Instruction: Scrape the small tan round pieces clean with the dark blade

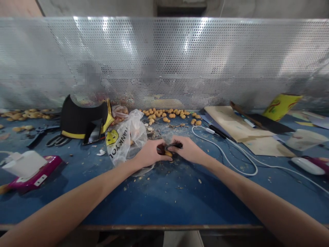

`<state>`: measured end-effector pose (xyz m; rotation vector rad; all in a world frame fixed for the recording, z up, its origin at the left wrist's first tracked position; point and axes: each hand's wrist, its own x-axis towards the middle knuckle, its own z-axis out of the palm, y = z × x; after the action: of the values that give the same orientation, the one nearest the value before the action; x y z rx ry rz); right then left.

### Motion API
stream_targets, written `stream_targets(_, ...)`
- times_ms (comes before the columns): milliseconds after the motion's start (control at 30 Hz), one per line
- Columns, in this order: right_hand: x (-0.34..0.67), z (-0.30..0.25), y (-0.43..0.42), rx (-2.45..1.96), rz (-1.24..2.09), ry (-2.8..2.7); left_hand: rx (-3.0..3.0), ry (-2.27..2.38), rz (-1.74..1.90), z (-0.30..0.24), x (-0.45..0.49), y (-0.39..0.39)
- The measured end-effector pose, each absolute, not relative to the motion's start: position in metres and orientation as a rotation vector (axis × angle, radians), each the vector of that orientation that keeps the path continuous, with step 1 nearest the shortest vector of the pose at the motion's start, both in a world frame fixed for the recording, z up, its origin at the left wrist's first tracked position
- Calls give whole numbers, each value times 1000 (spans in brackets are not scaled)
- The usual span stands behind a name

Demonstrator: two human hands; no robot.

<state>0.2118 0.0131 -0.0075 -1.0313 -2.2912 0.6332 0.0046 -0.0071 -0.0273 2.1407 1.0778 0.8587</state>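
My left hand (151, 152) is closed, thumb and fingers pinching a small yellow-brown lumpy pod (168, 153). A dark reddish-brown piece (161, 149) shows between the same fingers. Close beside it, my right hand (186, 148) is closed on a dark, slim piece (175, 146) whose kind I cannot make out. The two hands nearly meet, just above the blue table (164, 202). A clear plastic bag (125, 137) with a yellow smiling print lies against my left hand. Behind my hands are scattered several more yellow-brown pods (164, 113) and bits of broken shell.
Scissors (58, 140) and a black-yellow curved piece (83, 116) stand at left, near a magenta power strip (38, 176). To the right lie a white cable (223, 154), cardboard (231, 123) and a yellow packet (281, 106). A perforated metal panel (164, 58) runs along the back.
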Motion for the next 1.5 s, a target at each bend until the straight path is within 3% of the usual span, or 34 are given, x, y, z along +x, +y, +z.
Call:
stream_targets(700, 231, -11, 21, -1128, 533, -2310, 1951, 1008, 966, -28, 3, -8)
stream_targets(1000, 234, -9, 24, -946, 493, -2414, 2376, 1028, 966, -28, 2, -7)
stream_targets(1500, 229, -12, 23, -980, 594, -2278, 2369, 1025, 886, -30, 0, -2)
